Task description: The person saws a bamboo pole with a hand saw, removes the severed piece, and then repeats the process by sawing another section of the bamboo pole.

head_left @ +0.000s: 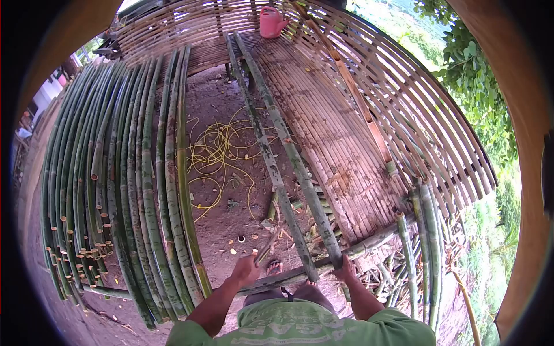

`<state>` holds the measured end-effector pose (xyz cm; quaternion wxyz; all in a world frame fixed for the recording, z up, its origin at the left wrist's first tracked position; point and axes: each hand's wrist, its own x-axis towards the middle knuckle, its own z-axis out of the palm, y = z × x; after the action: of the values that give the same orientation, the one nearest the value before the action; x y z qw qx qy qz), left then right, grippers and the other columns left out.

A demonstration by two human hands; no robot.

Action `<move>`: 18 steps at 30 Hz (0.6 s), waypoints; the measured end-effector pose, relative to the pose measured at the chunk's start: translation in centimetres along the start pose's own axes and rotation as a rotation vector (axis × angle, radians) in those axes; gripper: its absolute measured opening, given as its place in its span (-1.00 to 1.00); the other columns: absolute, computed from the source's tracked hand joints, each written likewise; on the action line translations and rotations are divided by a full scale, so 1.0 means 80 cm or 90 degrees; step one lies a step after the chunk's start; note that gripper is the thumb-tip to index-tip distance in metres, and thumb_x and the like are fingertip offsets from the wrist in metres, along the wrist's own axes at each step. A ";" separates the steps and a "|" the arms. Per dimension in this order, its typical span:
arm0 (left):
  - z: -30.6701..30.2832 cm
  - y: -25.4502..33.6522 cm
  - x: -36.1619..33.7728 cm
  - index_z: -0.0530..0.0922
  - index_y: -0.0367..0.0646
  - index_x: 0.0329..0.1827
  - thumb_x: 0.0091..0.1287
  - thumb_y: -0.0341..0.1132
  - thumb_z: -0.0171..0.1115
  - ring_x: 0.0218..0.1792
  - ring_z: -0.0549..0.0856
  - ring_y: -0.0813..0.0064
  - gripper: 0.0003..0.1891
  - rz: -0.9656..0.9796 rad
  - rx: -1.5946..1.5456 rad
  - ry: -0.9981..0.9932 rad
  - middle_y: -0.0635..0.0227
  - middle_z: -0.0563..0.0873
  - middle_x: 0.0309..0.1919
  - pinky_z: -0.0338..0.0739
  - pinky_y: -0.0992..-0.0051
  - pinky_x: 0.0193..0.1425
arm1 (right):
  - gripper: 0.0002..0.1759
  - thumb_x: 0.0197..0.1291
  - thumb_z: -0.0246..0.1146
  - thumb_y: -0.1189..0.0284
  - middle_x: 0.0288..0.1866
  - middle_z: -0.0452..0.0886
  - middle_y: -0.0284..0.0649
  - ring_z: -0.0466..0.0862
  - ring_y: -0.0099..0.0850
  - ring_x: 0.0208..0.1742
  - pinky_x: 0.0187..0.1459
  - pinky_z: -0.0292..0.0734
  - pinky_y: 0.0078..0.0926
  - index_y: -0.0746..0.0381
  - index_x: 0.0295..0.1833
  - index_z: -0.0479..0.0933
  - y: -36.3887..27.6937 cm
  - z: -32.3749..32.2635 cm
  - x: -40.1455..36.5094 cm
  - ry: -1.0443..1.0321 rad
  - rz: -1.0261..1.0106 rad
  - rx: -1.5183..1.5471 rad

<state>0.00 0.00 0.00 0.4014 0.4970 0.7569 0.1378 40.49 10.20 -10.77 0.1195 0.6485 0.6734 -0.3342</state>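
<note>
My left hand (246,271) is closed around what looks like a machete (266,247), its narrow dark blade pointing forward over the dirt. At the near end of a long green bamboo pole (306,189), my right hand (344,270) grips the pole, with part of the fingers hidden. A second bamboo pole (280,183) runs alongside, just left of the gripped one. The near ends of both rest on a crosswise bamboo pole (288,278) before my legs. Their far ends lie on the slatted bench by the back rail.
Many bamboo poles (147,173) lie side by side at left. A tangled yellow hose (216,151) is on the ground. The bamboo bench (334,144) has a slatted backrest (404,104) and a pink watering can (270,24). Upright bamboo pieces (428,248) stand at right.
</note>
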 end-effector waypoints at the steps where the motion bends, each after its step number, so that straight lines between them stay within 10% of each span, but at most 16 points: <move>1: -0.004 0.011 0.015 0.54 -0.22 -0.36 0.07 -0.26 0.24 -0.29 0.68 -0.06 -0.80 0.015 0.009 -0.013 -0.11 0.66 -0.41 0.54 0.12 -0.16 | 0.10 -0.23 0.49 -0.05 0.22 0.49 0.03 0.51 -0.01 0.20 0.21 0.41 -0.16 0.21 0.40 0.18 0.001 0.011 0.004 0.059 -0.031 -0.019; 9: -0.004 0.059 0.005 0.54 -0.28 -0.37 0.09 -0.26 0.22 -0.34 0.67 -0.09 -0.78 0.054 0.033 -0.009 -0.11 0.65 -0.46 0.52 0.10 -0.24 | 0.22 -0.31 0.45 -0.25 0.35 0.34 0.12 0.37 0.02 0.33 0.30 0.33 -0.16 0.22 0.43 0.21 -0.080 -0.034 -0.030 -0.010 -0.013 0.031; 18: 0.048 0.050 -0.031 0.59 -0.27 -0.25 0.07 -0.25 0.25 -0.29 0.68 -0.07 -0.72 0.047 0.054 -0.075 -0.09 0.67 -0.39 0.54 0.13 -0.17 | 0.07 -0.42 0.58 0.01 0.02 0.59 0.10 0.61 -0.01 0.05 0.11 0.53 -0.21 0.31 0.25 0.34 0.047 0.033 -0.061 -0.133 -0.034 0.098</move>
<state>5.86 -0.99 1.17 0.4185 0.5484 0.7182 0.0906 43.98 4.46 -10.97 0.1300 0.5991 0.6470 -0.4535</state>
